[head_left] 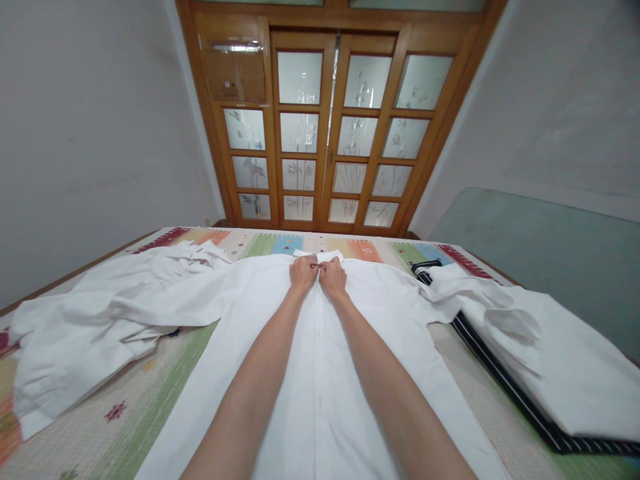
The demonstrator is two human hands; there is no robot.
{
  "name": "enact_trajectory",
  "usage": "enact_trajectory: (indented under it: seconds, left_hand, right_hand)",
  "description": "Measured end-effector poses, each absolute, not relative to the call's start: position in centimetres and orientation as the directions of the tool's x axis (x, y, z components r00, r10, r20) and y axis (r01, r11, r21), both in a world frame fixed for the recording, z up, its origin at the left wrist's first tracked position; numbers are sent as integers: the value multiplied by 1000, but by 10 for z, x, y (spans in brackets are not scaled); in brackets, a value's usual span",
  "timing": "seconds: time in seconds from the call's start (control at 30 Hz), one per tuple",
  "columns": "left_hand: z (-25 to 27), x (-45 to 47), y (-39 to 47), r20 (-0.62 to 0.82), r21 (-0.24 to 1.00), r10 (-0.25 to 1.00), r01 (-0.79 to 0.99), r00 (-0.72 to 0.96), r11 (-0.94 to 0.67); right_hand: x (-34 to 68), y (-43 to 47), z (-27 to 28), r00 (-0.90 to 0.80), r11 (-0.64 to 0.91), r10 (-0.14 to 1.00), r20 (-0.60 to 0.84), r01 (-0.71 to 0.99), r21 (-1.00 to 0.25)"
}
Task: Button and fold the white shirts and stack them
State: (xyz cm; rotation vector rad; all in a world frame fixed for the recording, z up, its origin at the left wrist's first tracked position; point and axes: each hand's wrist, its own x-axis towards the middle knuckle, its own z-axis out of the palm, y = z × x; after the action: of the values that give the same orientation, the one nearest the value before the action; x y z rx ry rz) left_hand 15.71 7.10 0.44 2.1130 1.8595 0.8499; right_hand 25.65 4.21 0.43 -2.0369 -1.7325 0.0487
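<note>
A white button-front shirt lies spread out flat, its collar at the far end and its button placket running down the middle. Both hands meet at the top of the placket, just below the collar. My left hand pinches the shirt's edge from the left side. From the right side, my right hand pinches the edge close beside it. The fingers of both are closed, and the small button between them, if any, is hidden. The shirt's sleeves stretch out to either side.
Crumpled white cloth lies on the left. On the right, folded white garments rest on a black striped one. Underneath is a patterned bedspread. A greenish board leans by the right wall; wooden glazed doors stand beyond.
</note>
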Motion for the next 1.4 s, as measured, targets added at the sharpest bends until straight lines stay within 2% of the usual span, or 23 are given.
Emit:
enact_trajectory:
  seconds: [0.13, 0.4, 0.5, 0.63, 0.77, 0.97, 1.1, 1.23, 1.4]
  left_hand:
    - [8, 154, 69, 237, 529, 971, 842, -23, -109]
    - [6, 153, 67, 237, 501, 971, 856, 8, -130]
    - [5, 149, 61, 244, 451, 968, 876, 62, -170]
    - [5, 145, 51, 273, 315, 937, 900, 218, -301]
    - [5, 147, 45, 277, 215, 922, 918, 271, -335]
    - [5, 150, 43, 254, 176, 913, 912, 320, -369]
    - [5, 150, 41, 246, 173, 923, 924, 295, -341]
    - [4, 150, 40, 294, 174, 910, 920, 291, -350]
    - [3, 149, 38, 335, 179, 906, 926, 260, -332]
  right_hand:
    - [255, 39, 5, 154, -68, 955, 254, 946, -318]
    - [252, 39, 9, 146, -75, 961, 236, 955, -286]
    - [255, 41, 9, 171, -99, 963, 210, 944, -316]
    - [259, 46, 5, 226, -135, 948, 223, 923, -360]
    - [261, 49, 1, 258, -153, 935, 244, 913, -378]
    - [265, 50, -1, 206, -67, 934, 292, 904, -423]
    - [265, 49, -1, 221, -75, 931, 292, 896, -438]
    - [260, 43, -1, 203, -71, 934, 293, 912, -404]
    - [256, 19, -3, 35, 57, 946, 322, 961, -272]
